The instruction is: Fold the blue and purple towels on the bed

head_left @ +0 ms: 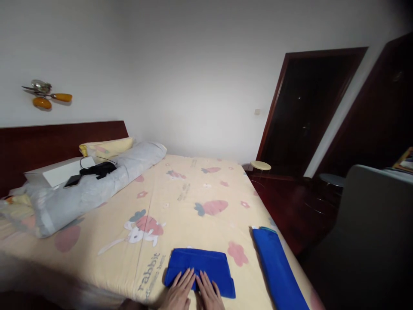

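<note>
A folded blue cloth [200,258] lies flat on the bed near its front edge. My left hand [179,292] rests on the cloth's lower middle, palm down with fingers stretched out. Close beside it, my right hand [209,292] also presses flat on the cloth, fingers extended. Neither hand grips anything. To the right, a second blue cloth [278,267], folded into a long strip, lies along the bed's right side, apart from my hands.
The bed's yellow printed sheet [190,172] spreads around the cloths. At the left lie a long grey bolster [97,193], a white box [58,172], a phone [73,181] and a black strapped item [98,169]. A stool [260,165] and a grey panel [371,224] stand at the right.
</note>
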`<state>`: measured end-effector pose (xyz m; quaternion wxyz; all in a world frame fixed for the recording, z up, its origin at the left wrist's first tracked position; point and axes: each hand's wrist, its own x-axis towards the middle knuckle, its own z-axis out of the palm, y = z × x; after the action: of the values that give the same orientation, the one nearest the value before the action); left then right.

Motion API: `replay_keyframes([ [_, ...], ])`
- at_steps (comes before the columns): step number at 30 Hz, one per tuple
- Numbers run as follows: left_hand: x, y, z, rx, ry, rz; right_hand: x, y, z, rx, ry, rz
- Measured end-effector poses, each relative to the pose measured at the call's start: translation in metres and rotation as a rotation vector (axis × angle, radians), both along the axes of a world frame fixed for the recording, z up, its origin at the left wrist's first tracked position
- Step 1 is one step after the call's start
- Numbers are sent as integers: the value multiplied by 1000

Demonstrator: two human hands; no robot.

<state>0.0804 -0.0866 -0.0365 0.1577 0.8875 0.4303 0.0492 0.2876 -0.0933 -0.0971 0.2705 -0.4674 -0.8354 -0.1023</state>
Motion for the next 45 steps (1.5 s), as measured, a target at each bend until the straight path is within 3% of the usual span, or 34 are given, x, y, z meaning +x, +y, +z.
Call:
replay_keyframes([
  [4, -25, 3, 9, 52, 4, 27, 20, 0, 10, -33, -43, -11],
  [10, -52, 2, 21, 130, -3, 66, 70, -14, 29, -245, -2, -73],
  [14, -62, 6, 9, 143, 33, 146, 93, -16, 30, -387, 30, -177],
  [19, -70, 14, -9, 164, 37, 198, 98, -8, 31, -482, 120, -206],
  [28, -68, 15, 36, -25, -240, 484, 92, -13, 74, -635, 583, -252],
  [32, -70, 22, 31, -84, -269, 583, 88, -8, 77, -581, 659, -291],
  [36, -69, 27, 18, 18, -129, 626, 90, -4, 65, -416, 505, -416],
  [40, -57, 26, 10, 187, -28, 588, 82, -1, 54, -290, 359, -436],
  [45, -11, 12, 8, 190, -89, 235, 39, -2, 52, -229, 187, -179],
])
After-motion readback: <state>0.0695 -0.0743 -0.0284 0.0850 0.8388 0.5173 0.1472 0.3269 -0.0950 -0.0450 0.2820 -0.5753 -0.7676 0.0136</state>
